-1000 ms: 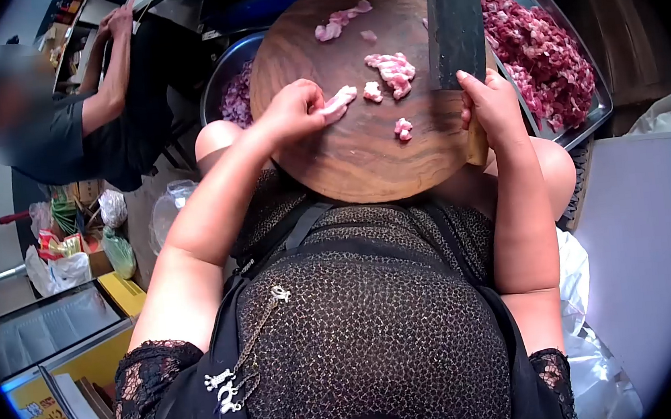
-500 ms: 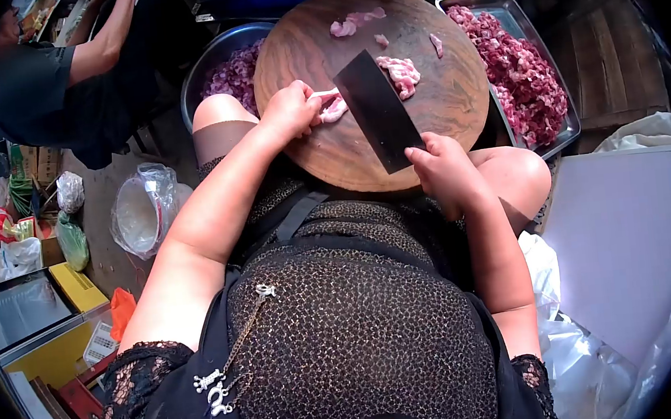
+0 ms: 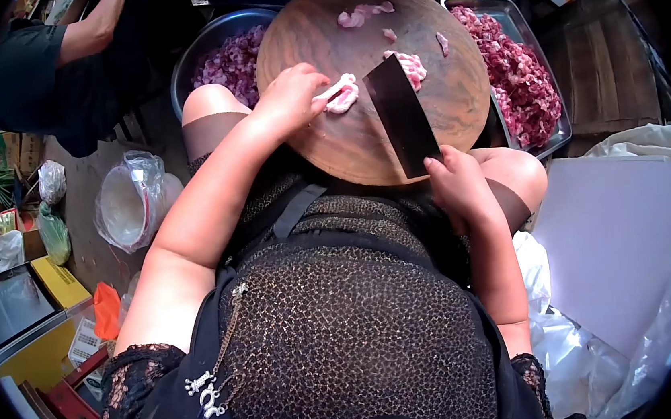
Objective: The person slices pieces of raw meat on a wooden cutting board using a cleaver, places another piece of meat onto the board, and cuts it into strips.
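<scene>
A round wooden chopping board (image 3: 330,157) rests before my knees. My left hand (image 3: 289,102) is at its left side, fingers bent and closed on the pale end of a small piece of meat (image 3: 344,94). In my right hand (image 3: 460,185), at the board's near right edge, is the handle of a dark, broad-bladed cleaver (image 3: 406,118). Its blade slants over the board, apart from the piece at my left hand. Behind the blade's upper end lies another pink-and-white meat piece (image 3: 414,71), partly covered. Smaller scraps (image 3: 365,14) are farther back.
A metal bowl (image 3: 181,85) of cut meat stands left of the board, and a metal tray (image 3: 568,124) heaped with chopped meat stands right. A plastic-lined bucket (image 3: 126,204) is on the floor at left. Another person (image 3: 41,84) sits at upper left.
The cleaver has shifted right, away from the meat piece at my left hand. My left hand has moved slightly up and right, and its fingers have changed position at the meat.
</scene>
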`<control>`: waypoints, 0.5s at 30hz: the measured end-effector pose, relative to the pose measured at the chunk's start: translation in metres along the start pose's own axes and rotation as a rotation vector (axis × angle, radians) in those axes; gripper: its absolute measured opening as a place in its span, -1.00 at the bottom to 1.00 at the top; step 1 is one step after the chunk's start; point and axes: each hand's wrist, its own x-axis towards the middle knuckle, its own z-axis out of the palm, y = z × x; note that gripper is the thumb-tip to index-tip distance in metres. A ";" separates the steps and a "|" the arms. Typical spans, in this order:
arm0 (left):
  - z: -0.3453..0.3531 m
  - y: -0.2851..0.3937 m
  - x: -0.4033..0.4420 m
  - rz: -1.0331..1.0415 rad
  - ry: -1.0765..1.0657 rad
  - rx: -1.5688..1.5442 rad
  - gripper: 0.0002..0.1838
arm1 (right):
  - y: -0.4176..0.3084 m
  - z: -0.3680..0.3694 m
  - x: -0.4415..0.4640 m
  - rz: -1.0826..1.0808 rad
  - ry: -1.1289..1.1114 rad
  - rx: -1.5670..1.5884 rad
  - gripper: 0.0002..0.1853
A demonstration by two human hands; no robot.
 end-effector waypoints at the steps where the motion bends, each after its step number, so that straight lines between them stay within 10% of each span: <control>1: 0.004 0.003 0.008 -0.034 -0.017 -0.094 -0.74 | -0.002 0.001 -0.002 -0.009 0.011 -0.039 -0.77; 15: 0.050 -0.002 0.041 -0.095 -0.069 -0.243 -0.68 | -0.006 -0.002 -0.009 0.026 0.133 -0.065 -0.76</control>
